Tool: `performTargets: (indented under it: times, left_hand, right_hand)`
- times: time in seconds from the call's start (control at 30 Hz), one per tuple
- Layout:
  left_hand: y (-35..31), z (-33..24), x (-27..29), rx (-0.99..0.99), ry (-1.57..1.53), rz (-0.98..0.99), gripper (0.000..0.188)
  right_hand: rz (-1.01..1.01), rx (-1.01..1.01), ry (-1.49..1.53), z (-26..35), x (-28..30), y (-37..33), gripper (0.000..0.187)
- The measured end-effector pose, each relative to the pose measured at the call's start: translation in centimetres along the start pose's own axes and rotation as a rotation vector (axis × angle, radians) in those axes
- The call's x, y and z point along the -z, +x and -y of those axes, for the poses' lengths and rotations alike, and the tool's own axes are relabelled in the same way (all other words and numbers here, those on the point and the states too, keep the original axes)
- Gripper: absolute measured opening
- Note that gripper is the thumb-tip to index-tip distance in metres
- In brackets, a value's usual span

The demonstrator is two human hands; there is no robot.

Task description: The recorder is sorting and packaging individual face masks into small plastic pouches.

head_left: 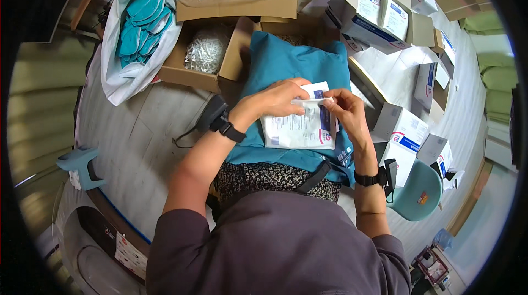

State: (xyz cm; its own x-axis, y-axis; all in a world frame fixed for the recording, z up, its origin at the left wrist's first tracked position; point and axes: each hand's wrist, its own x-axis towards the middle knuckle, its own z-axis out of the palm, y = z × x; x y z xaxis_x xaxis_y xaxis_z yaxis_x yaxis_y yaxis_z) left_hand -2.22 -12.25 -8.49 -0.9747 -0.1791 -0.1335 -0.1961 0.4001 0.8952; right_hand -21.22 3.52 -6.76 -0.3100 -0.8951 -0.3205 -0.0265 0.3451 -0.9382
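Note:
A flat white plastic packet (297,130) with blue and pink print rests on the teal padded cloth (269,66) over my lap. My left hand (281,98) is closed on the packet's upper left edge, its fingers bent over the top. At the upper right corner, my right hand (347,110) pinches the packet's edge between thumb and fingers. Between both hands a white and blue printed piece (316,89) shows above the packet's top edge; whether it sits inside or behind cannot be made out.
A white sack (113,77) of teal fabric pieces stands at the far left. Beside it, an open cardboard box (190,77) holds a clear bag of small silvery pieces. An open carton (379,36) of white packets and several white boxes (404,130) lie right. A teal stool (421,190) stands near my right elbow.

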Motion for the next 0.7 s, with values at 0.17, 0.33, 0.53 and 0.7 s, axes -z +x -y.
performTargets:
  times: [0.17,0.33,0.53,0.7]
  left_hand:
    - [-1.9,-1.2,-1.7,-0.127,0.356,-0.321,0.027]
    - [-1.8,-4.4,-2.2,-0.117,0.311,-0.386,0.022]
    - [-1.1,-4.6,-2.3,-0.139,0.082,-0.330,0.020]
    - [-1.0,-6.5,-3.4,-0.269,0.283,-0.577,0.015]
  right_hand:
    - [-0.045,0.016,-0.003,0.1,-0.9,0.2,0.017]
    - [-0.079,0.158,-0.205,1.7,-1.2,-1.0,0.019]
    - [-0.039,0.140,0.070,3.5,-1.6,-2.1,0.015]
    - [-0.121,0.114,0.233,3.1,-2.2,-1.6,0.014]
